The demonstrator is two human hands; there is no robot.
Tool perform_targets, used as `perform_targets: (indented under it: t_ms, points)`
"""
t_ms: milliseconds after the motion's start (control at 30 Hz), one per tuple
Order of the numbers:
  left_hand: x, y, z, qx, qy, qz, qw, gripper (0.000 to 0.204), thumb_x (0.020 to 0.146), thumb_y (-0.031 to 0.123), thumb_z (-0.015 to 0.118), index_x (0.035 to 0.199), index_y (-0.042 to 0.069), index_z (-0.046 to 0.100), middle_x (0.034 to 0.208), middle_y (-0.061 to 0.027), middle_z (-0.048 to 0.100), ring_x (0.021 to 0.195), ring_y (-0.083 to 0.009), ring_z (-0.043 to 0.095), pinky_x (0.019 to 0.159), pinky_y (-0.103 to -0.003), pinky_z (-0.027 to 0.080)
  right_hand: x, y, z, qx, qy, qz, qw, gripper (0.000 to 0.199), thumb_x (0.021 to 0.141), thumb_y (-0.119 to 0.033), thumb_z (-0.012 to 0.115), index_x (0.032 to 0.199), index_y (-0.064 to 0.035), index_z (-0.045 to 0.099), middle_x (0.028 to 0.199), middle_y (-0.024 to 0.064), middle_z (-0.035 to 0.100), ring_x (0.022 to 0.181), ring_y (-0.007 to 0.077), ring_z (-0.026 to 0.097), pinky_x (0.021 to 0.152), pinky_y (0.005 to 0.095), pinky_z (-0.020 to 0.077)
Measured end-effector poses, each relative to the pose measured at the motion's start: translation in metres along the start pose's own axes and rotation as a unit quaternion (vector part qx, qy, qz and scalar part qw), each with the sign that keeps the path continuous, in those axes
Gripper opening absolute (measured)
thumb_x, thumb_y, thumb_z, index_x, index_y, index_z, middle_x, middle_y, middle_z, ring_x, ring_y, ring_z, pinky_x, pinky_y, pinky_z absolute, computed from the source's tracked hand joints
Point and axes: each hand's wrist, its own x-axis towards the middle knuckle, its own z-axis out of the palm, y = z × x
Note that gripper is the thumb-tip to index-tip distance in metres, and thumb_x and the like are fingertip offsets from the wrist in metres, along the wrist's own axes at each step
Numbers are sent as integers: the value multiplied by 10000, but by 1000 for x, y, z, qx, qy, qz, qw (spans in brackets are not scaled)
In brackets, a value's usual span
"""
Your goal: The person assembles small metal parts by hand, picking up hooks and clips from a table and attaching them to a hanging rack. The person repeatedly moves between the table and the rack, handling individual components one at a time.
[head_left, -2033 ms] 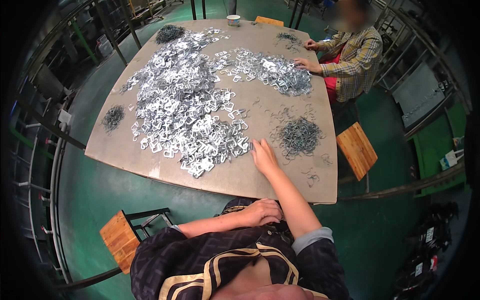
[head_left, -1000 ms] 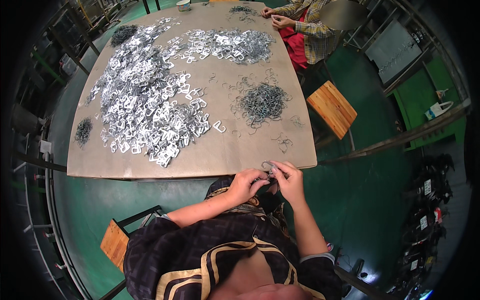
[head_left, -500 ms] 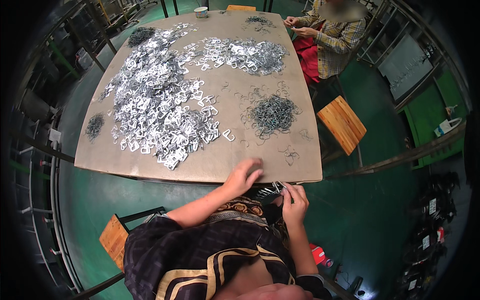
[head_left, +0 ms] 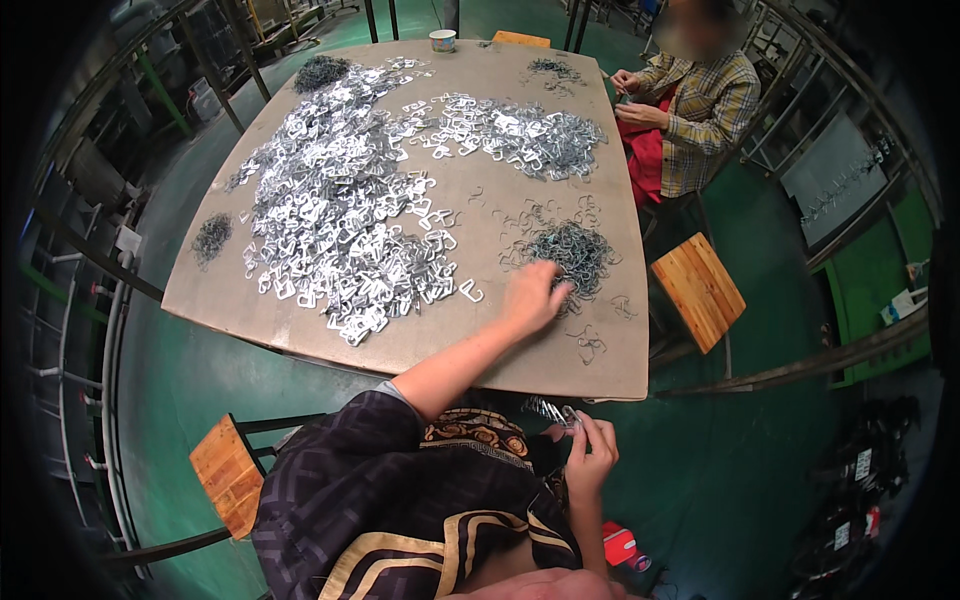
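Left of the grey wire-hook heap (head_left: pixel 570 250) on the tan desk (head_left: pixel 610 370), shiny stamped metal clips (head_left: pixel 340 230); left hand (head_left: pixel 535 295) spread on its near edge, nearer; right hand (head_left: pixel 590 450) below, pinching assembled clips (head_left: pixel 555 412).

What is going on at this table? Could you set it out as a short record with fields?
Setting: a tan table on a green floor, with wooden stools beside it.
Left hand: the left hand reaches into the pile of dark wire hooks.
Right hand: the right hand, below the table edge, holds a small bunch of metal pieces.
Other piles: a big heap of shiny metal clips.
Far side: a second person in a plaid shirt sits there, hands together.
Also there: a small cup.
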Motion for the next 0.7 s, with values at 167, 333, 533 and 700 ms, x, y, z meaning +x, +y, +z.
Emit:
perform_targets:
  t_ms: [167, 333, 533, 700]
  points:
    - [16, -41, 31, 143, 118, -6, 983, 606, 910, 374, 580, 1340, -24, 424, 1349, -332, 406, 1278, -460, 366, 1061, -510, 302, 2, -1, 0, -13, -4, -28, 1000, 192, 845, 48, 581, 1010, 17, 674, 818, 111, 595, 705, 226, 640, 652, 330, 517]
    - [23, -32, 17, -111, -52, 62, 991, 608, 925, 353, 578, 1388, 8, 389, 1358, -255, 464, 1247, -372, 477, 1035, -423, 387, 4, 1, 2, -8, -5, -30, 1000, 203, 838, 55, 581, 1015, 13, 672, 812, 115, 591, 703, 237, 634, 640, 339, 513]
    - [12, -91, -92, 393, 89, -167, 900, 220, 815, 249, 662, 919, 57, 685, 1059, -119, 648, 956, -321, 632, 836, -516, 466, -2, 6, -5, -4, 7, -19, 1000, 208, 828, 56, 591, 1015, 11, 672, 814, 120, 590, 701, 250, 632, 632, 345, 512]
    - [9, -109, -101, 456, 19, -221, 862, 228, 862, 207, 550, 960, 76, 710, 1063, -90, 652, 1072, -289, 569, 896, -526, 392, -7, 12, -2, 13, -3, 11, 1000, 207, 821, 51, 605, 1013, 10, 671, 821, 122, 592, 707, 256, 633, 635, 354, 511]
